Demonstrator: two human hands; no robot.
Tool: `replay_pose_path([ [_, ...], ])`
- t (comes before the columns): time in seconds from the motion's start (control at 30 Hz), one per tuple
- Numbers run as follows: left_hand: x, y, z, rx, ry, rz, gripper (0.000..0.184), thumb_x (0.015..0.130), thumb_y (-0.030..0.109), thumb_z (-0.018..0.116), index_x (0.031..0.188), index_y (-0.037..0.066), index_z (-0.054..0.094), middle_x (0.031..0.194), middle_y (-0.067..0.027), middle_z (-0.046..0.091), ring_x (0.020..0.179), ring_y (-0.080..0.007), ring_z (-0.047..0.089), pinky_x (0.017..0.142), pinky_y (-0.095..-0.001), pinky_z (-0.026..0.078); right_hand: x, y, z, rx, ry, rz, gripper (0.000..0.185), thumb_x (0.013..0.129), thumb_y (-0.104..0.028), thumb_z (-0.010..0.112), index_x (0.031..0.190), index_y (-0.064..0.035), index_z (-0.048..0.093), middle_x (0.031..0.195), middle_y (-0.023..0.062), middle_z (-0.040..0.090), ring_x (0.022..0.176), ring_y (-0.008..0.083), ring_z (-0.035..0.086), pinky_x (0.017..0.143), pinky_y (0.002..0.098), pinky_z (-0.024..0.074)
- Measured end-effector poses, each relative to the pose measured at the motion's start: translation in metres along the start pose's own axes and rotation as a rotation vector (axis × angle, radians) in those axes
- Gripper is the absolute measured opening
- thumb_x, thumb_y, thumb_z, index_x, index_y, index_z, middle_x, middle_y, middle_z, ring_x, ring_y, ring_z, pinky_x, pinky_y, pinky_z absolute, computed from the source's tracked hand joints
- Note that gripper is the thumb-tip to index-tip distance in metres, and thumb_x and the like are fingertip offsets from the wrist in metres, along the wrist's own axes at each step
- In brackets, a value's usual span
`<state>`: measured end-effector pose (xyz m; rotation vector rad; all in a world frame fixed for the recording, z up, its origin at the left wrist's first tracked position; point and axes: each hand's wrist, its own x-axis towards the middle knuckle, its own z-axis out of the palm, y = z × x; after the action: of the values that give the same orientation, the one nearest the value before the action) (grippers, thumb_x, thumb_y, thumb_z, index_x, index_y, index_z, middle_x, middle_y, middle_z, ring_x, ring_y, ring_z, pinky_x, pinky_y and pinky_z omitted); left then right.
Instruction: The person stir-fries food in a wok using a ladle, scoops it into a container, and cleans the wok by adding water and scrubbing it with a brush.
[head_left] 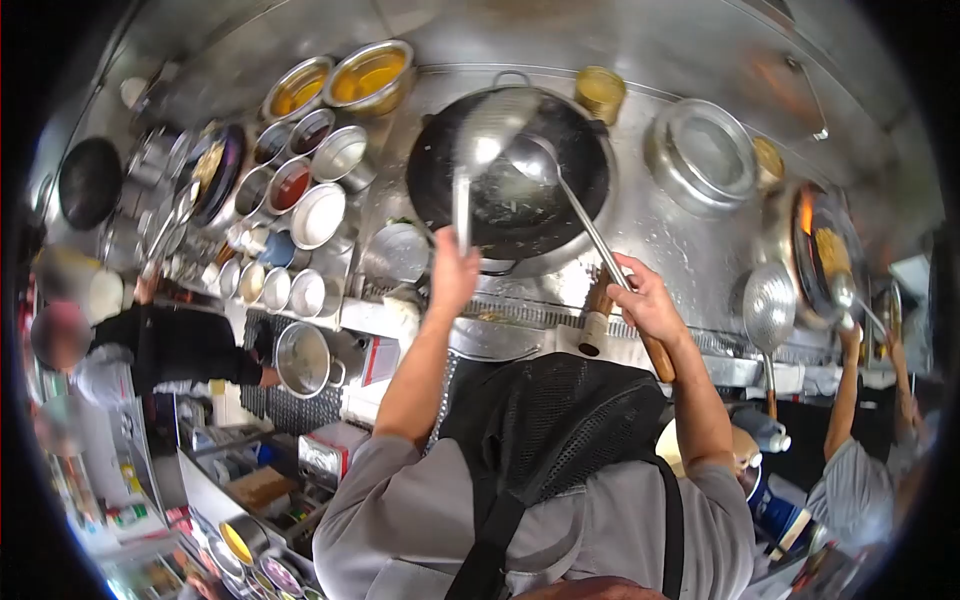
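Note:
My left hand (456, 272) is closed on the handle of a wide perforated strainer (500, 118), which is smeared by motion over the black wok (440, 165). My right hand (645, 298) grips a ladle (534, 160) by its long metal handle, and the wooden end sticks out below my palm. The ladle's bowl is over the middle of the wok, close beside the strainer. A wooden-handled brush (594, 325) stands at the stove's front edge, just left of my right hand.
Metal bowls of yellow liquid (370, 75) and several sauce pots (290, 185) stand at the left. Right of the wok are a yellow jar (600, 92), a lidded pot (705, 150) and a second strainer (769, 307). Other people work at both sides, one near a flaming wok (812, 255).

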<state>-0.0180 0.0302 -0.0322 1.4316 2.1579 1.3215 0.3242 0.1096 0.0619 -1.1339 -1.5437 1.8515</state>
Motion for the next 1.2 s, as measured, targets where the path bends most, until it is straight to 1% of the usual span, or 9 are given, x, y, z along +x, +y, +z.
replay_pose_path([
  [0.07,-0.002,-0.017,-0.021,-0.093,0.003,-0.146,0.044,0.092,0.007,0.069,0.129,0.002,0.046,0.104,-0.0157,0.061,0.096,-0.0322,0.061,0.091,-0.0451,0.050,-0.004,0.006,-0.021,-0.028,0.062,0.007,0.056,0.097,-0.006,0.069,0.149,-0.0059,0.050,0.089,0.0043,0.063,0.056,0.0064,0.051,0.047,0.0242,0.0415],
  [0.17,-0.020,-0.003,-0.083,-0.535,0.098,-0.433,0.036,0.097,0.005,0.064,0.126,0.006,0.043,0.085,-0.0035,0.055,0.055,-0.0068,0.049,0.045,-0.0242,0.042,-0.010,0.005,-0.054,-0.054,0.319,-0.108,0.056,0.097,-0.007,0.069,0.150,-0.0067,0.050,0.087,0.0029,0.062,0.058,0.0060,0.051,0.048,0.0231,0.0407],
  [0.47,-0.113,-0.081,-0.210,-0.759,0.090,-0.719,0.027,0.097,0.011,0.062,0.121,0.000,0.054,0.073,-0.0022,0.052,0.050,-0.0115,0.049,0.046,-0.0264,0.041,0.047,0.035,-0.230,-0.837,0.900,-0.180,0.057,0.097,-0.020,0.062,0.150,-0.0036,0.048,0.098,0.0329,0.071,0.097,0.0491,0.070,0.089,0.0506,0.0553],
  [0.6,-0.143,-0.117,-0.215,-1.049,-0.026,-0.847,0.035,0.093,0.013,0.065,0.123,-0.001,0.055,0.072,-0.0022,0.053,0.049,-0.0111,0.047,0.046,-0.0253,0.039,0.098,0.066,-0.293,-0.902,0.956,-0.204,0.053,0.096,-0.021,0.063,0.144,-0.0011,0.053,0.104,0.0359,0.069,0.107,0.0519,0.067,0.095,0.0512,0.0532],
  [0.7,-0.148,-0.129,-0.212,-1.106,-0.120,-0.930,0.035,0.095,0.015,0.065,0.126,-0.001,0.057,0.072,-0.0005,0.054,0.047,-0.0102,0.047,0.046,-0.0256,0.039,0.124,0.070,-0.311,-0.861,0.866,-0.051,0.045,0.094,-0.022,0.066,0.129,0.0047,0.060,0.100,0.0314,0.072,0.093,0.0443,0.073,0.084,0.0467,0.0577],
  [0.77,-0.148,-0.154,-0.212,-1.146,-0.232,-0.985,0.041,0.098,0.024,0.066,0.131,0.000,0.058,0.073,0.0011,0.057,0.047,-0.0089,0.047,0.046,-0.0258,0.038,0.132,0.056,-0.304,-0.078,0.593,0.180,0.023,0.096,-0.019,0.063,0.104,0.0028,0.063,0.081,0.0149,0.069,0.068,0.0251,0.067,0.063,0.0349,0.0545],
  [1.0,-0.118,-0.174,-0.216,-0.649,-0.395,-1.181,0.043,0.101,0.037,0.062,0.130,0.005,0.065,0.085,-0.0042,0.068,0.066,-0.0184,0.065,0.057,-0.0337,0.054,0.090,0.013,-0.235,1.013,0.274,-0.044,0.014,0.105,-0.010,0.054,0.091,-0.0079,0.054,0.063,-0.0069,0.043,0.049,0.0047,0.039,0.046,0.0236,0.0356],
  [1.1,-0.105,-0.302,-0.225,0.631,-0.685,-0.052,0.034,0.097,0.030,0.066,0.112,0.000,0.072,0.092,-0.0152,0.074,0.078,-0.0217,0.072,0.071,-0.0360,0.057,0.065,-0.006,-0.204,1.045,0.107,-0.048,0.009,0.106,-0.011,0.054,0.100,-0.0036,0.056,0.067,-0.0069,0.048,0.049,0.0028,0.041,0.045,0.0218,0.0376],
  [1.2,-0.060,-0.171,-0.198,0.309,0.056,-0.394,0.022,0.095,0.022,0.069,0.100,0.000,0.071,0.090,-0.0166,0.075,0.081,-0.0259,0.073,0.076,-0.0368,0.057,0.042,-0.047,-0.149,0.959,0.122,-0.049,0.011,0.105,-0.010,0.055,0.109,0.0002,0.058,0.069,-0.0061,0.050,0.049,0.0018,0.044,0.044,0.0200,0.0403],
])
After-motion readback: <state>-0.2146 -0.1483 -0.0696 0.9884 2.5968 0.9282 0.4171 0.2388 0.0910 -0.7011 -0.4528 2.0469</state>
